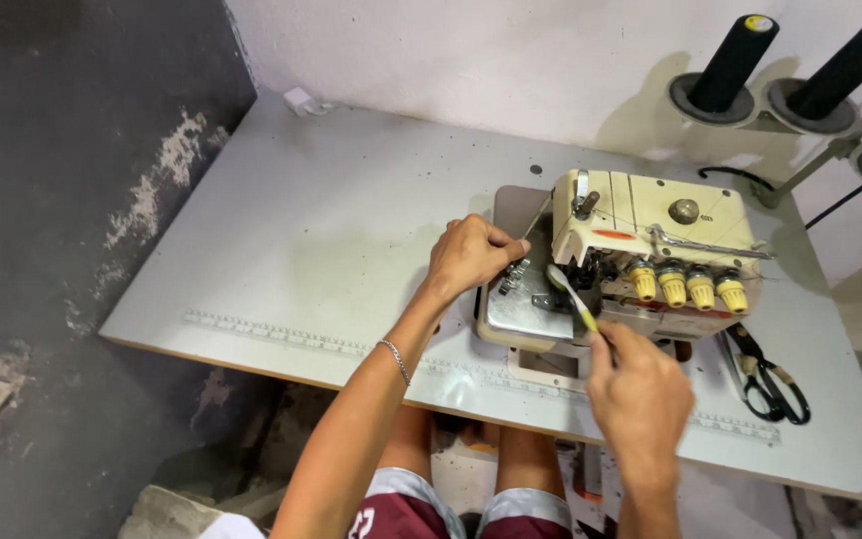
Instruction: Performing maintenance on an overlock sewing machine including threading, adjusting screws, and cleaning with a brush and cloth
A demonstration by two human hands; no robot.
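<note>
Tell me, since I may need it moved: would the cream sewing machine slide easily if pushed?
Probably not: the sewing machine looks bulky and metal, so likely heavy. It seems seated in the table, so it would likely resist sliding.

A small sewing workshop: a cream overlock sewing machine (641,255) stands on a grey worktop (331,230) with a measuring scale along its front edge, black thread cones (735,60) at the far right corner, black scissors (770,379) nearby, bare patchy walls.

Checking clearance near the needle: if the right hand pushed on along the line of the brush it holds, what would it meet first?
The right hand points its toothbrush up-left into the overlock sewing machine. The bristle end would likely meet the dark needle area first, though depth is unclear.
</note>
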